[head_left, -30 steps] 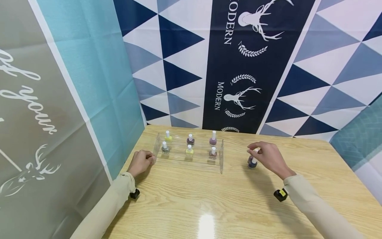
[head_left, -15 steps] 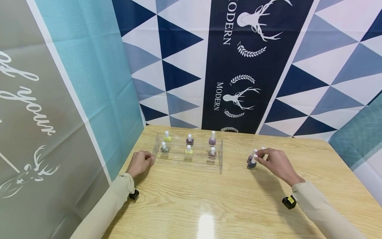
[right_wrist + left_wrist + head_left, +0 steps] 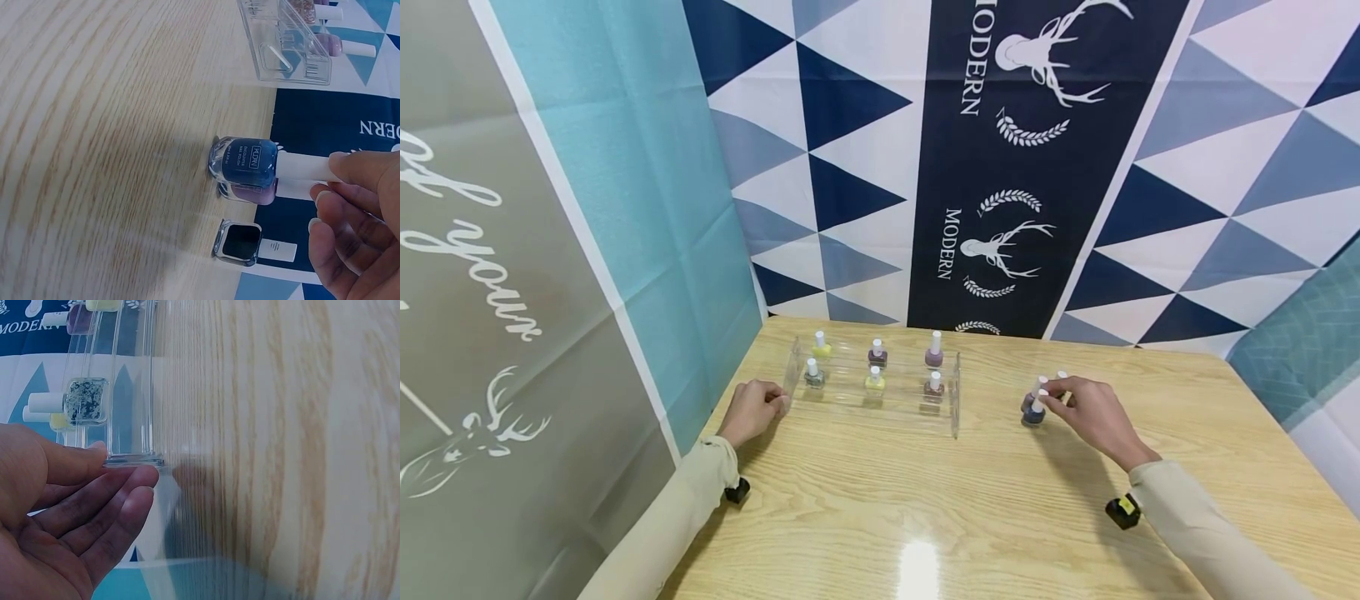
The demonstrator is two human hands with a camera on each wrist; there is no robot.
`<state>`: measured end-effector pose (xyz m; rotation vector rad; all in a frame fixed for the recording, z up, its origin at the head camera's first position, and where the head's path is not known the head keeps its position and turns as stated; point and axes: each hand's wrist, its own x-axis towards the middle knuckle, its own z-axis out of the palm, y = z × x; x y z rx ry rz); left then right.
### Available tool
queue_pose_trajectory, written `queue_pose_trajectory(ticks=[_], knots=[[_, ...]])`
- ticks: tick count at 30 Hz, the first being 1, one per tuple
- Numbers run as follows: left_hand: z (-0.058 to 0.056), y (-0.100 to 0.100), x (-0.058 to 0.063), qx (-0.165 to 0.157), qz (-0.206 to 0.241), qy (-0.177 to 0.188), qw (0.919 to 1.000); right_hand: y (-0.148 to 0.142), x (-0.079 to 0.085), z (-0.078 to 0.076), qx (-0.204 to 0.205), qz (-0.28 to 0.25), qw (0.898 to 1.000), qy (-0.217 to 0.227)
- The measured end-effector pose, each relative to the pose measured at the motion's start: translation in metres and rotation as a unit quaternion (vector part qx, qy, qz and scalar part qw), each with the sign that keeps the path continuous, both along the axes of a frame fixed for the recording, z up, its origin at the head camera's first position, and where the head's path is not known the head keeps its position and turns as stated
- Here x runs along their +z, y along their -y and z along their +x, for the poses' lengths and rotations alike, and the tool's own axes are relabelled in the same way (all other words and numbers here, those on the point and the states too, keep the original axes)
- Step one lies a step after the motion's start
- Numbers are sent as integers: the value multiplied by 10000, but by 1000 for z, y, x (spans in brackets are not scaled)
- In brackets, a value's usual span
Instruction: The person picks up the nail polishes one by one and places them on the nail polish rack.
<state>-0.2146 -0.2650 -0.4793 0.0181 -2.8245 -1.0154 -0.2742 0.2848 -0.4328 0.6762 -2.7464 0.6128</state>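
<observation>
My left hand [image 3: 754, 410] pinches the left end of a clear acrylic display rack [image 3: 134, 460], thumb on one side and fingers on the other. On the rack's steps stand several white-capped nail polish bottles, among them a speckled one [image 3: 87, 401] close to the left thumb. Right of the rack, my right hand [image 3: 1093, 417] holds the white cap of a blue nail polish bottle [image 3: 250, 161] between thumb and fingers. A mauve bottle [image 3: 253, 192] stands directly behind the blue one and is partly hidden by it. Beside them is a black bottle [image 3: 242, 242], mostly covered by the hand in the head view.
The wooden table [image 3: 880, 492] runs back to a patterned cloth wall [image 3: 842, 167], with another cloth [image 3: 700, 208] along the left side. On the rack, a mauve bottle [image 3: 933, 357] and a brownish bottle [image 3: 933, 390] stand near its right end.
My right hand has moved right and slightly down, from over the loose bottles to the blue bottle's cap, and has stayed nearly still since. The left hand has kept its place on the rack.
</observation>
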Motion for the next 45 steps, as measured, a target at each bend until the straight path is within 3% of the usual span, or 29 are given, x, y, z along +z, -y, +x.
queue_pose_trajectory(ticks=[25,45], knots=[[-1,0,-1,14,68,24,10000,3,-2,4,-97,-127,9999,7],[-2,-1,-1,45,27,108,9999,9,7,11,-9,-126,9999,-36]])
